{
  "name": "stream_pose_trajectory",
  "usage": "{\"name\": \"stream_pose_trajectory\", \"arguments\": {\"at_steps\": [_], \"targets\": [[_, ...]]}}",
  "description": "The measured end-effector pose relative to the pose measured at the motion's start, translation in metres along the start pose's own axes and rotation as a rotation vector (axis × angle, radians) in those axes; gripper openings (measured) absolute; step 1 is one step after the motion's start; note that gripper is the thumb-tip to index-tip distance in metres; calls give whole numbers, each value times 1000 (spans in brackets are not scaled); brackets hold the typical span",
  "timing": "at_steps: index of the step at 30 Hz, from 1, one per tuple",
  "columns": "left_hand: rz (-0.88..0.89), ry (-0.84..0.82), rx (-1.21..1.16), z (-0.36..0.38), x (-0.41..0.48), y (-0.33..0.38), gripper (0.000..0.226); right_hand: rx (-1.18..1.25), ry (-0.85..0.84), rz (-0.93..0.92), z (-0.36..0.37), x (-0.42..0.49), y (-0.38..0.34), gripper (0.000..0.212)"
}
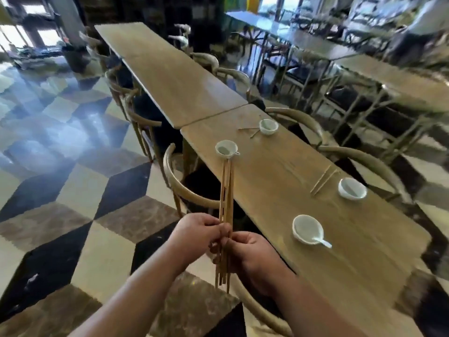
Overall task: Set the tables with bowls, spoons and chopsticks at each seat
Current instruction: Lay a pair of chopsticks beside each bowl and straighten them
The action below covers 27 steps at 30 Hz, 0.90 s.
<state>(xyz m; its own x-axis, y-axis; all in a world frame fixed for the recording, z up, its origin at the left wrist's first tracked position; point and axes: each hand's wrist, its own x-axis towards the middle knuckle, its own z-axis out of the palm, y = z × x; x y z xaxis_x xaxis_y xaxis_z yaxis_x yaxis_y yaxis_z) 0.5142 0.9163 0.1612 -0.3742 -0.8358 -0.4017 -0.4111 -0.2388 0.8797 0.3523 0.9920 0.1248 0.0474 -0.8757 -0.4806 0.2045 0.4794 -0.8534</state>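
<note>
**A:** Four bowls on the near surface (279, 171), right? Where is each one?

**B:** Counting from the middle of the head view, the nearest bowl (307, 229) is at four o'clock. A white spoon (324, 243) pokes out over its rim. The right bowl (352, 188) is at three o'clock. The left-edge bowl (226, 149) is at twelve, close to the surface's rim. The far bowl (268, 126) is between one and two.

**A:** Any chopsticks laid down?

**B:** One pair (323, 182) lies just beside the right bowl, at its ten o'clock. A crossed pair (250, 131) lies at nine o'clock of the far bowl.

**A:** And the hands?

**B:** Both are at six o'clock, off the surface and above the floor (73, 190). The left grip (196, 229) pinches a bundle of chopsticks (227, 190). The right grip (252, 254) is curled round the same bundle, slightly lower. The sticks stand nearly upright, and their upper ends line up just under the left-edge bowl.

**A:** What else?

**B:** A second surface (170, 76) butts end to end with the near one, toward eleven o'clock. A curved-back chair (179, 181) is tucked at nine o'clock of the bundle. More tables at one o'clock are blurred.
</note>
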Motion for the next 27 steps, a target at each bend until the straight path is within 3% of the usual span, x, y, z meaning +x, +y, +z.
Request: {"name": "stream_pose_trajectory", "arguments": {"at_steps": [9,16,20,24,27], "targets": [[-83,-474,145,153,69,50,16,371,459,22,-125,-53,37,19],[-161,-468,289,246,148,50,20,476,657,32,-220,-30,72,19],[-131,-442,372,272,192,50,18,492,862,191,-283,-15,105,16],[-129,-476,448,292,221,49,16,443,849,398,-312,10,140,13],[-120,-509,497,297,238,47,15,533,879,401,-320,32,146,14]]}}
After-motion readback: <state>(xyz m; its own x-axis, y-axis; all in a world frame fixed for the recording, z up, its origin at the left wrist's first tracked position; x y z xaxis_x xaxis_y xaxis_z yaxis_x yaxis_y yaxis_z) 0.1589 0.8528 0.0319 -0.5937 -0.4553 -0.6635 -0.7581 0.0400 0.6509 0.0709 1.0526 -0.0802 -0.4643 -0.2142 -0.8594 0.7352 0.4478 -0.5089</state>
